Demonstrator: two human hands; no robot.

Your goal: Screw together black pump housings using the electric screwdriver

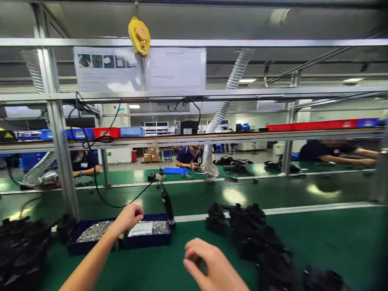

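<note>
I watch two bare hands over the green counter (333, 238). The left hand (129, 220) reaches over the neighbouring ends of two dark blue bins, left bin (80, 247) and right bin (148, 241), at lower left of centre. Its grip is curled in, fingertips turned down and away from me, so I cannot tell whether it has hold of anything. The right hand (210, 262), at bottom centre, is slightly blurred; its grip is loosely half open, thumb apart from the bent fingers, and I see nothing in it.

Small metal parts (95, 231) lie heaped in both bins; I judge the low walls are there to keep loose pieces from scattering, while leaving the tops free for fingers. A white packet (141, 229) lies on the parts in the right bin.

Just right of that bin a black tool (167, 206) stands nearly upright, probably so a hand can take it without hunting. Black housings crowd the lower left (24, 250) and stand in rows right of centre (257, 238); I take it they are grouped to the sides to leave working room between. Printed sheets (177, 68) hang upper left, likely for reading at a glance.
</note>
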